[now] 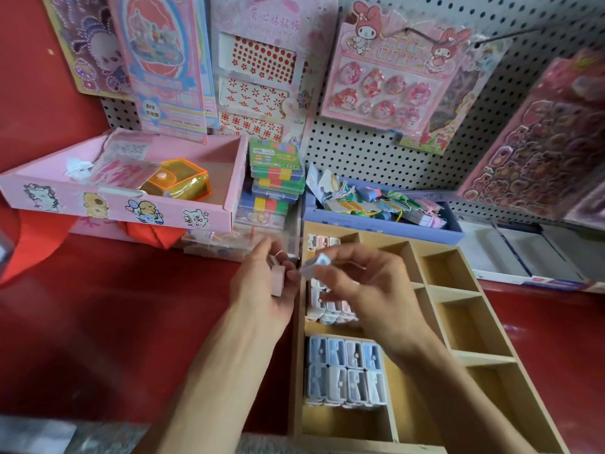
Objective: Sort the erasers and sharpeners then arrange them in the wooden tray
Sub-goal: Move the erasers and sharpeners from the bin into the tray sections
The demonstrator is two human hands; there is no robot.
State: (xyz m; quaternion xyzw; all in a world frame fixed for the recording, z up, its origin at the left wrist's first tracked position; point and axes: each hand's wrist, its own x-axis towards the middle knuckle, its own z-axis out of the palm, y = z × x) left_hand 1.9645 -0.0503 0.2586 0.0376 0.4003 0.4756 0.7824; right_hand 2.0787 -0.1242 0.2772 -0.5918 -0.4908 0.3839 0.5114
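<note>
Your red counter (114,322) fills the lower left, with a white pegboard (360,152) rising behind it, hung with pink sticker and charm cards. On the counter to your right sits the wooden tray (491,358), divided into compartments; the ones along its right side show only bare wood. To the upper left a pink cardboard box (114,204) holds an orange translucent pouch (178,180) and some packets. Between that box and the pegboard stands a stack of clear cases with coloured strips (275,178), and just behind the tray a pale blue box (386,231) is filled with mixed trinkets.

In the tray's near left compartment two rows of blue and white sharpeners (343,371) lie side by side, touching. The compartment beyond it holds pink and pale sharpeners (330,309), partly hidden by your right hand.

Your left hand (262,290) hovers at the tray's left edge with fingers curled around pink sharpeners (278,280); how many you hold is unclear. Your right hand (363,286) hangs above the tray's left column, thumb and forefinger pinching a small pale blue sharpener (314,265), blurred, close to the left hand's fingertips. The remaining fingers of that hand are loosely spread.
</note>
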